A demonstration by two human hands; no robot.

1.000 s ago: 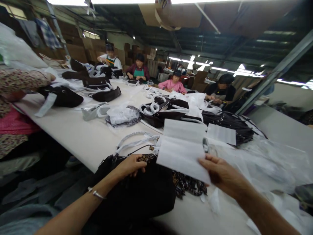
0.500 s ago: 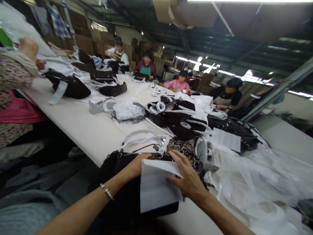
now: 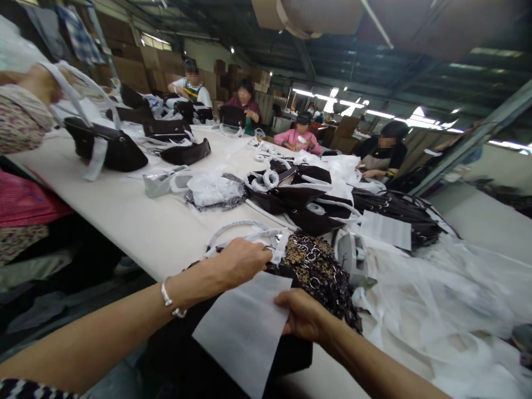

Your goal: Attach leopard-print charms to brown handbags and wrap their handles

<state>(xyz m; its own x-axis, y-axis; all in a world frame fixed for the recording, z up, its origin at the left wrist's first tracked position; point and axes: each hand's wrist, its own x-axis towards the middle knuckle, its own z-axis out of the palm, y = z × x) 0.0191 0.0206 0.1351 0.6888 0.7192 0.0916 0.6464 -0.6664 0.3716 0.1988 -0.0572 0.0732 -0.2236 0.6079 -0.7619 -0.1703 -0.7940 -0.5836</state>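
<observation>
A black handbag (image 3: 297, 352) lies at the near edge of the table, its handle (image 3: 236, 226) wrapped in white. Over its top edge, my left hand (image 3: 245, 259) is closed with the fingers curled down; what they hold is hidden. My right hand (image 3: 305, 315) pinches the right edge of a white foam sheet (image 3: 245, 327), thumb on top. The sheet slants across the front of the bag. Right behind both hands lies a heap of brown charms with metal rings (image 3: 313, 260).
Black bags with wrapped handles (image 3: 301, 194) are piled mid-table beside a plastic-wrapped bundle (image 3: 216, 191). A tape dispenser (image 3: 349, 256) stands right of the charms, near clear plastic bags (image 3: 436, 310). At left a co-worker's hand lifts a black bag (image 3: 103, 145); several people sit behind.
My left hand has risen off the sheet's upper left corner and closed. The sheet has swung down and left, held by my right hand. The co-worker at left has raised a bag's handles.
</observation>
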